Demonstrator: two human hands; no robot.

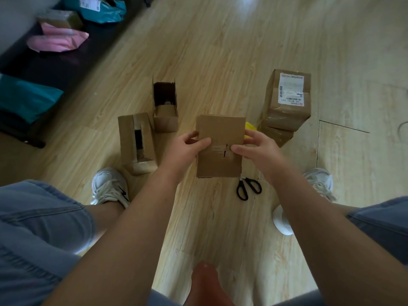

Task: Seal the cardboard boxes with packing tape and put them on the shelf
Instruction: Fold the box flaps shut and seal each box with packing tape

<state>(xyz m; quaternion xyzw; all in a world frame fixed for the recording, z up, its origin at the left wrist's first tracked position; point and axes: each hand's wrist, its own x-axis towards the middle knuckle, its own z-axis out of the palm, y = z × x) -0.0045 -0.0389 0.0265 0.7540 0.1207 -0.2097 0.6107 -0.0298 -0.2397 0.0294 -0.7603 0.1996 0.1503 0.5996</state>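
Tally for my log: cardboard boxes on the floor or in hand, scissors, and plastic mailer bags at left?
Cardboard boxes: 5 (held box, two open boxes, two stacked boxes)
Scissors: 1
Mailer bags: 3 (two teal, one pink)
Total: 9

Pink bag point(58, 40), teal bag point(103, 11) on dark bench point(64, 65).
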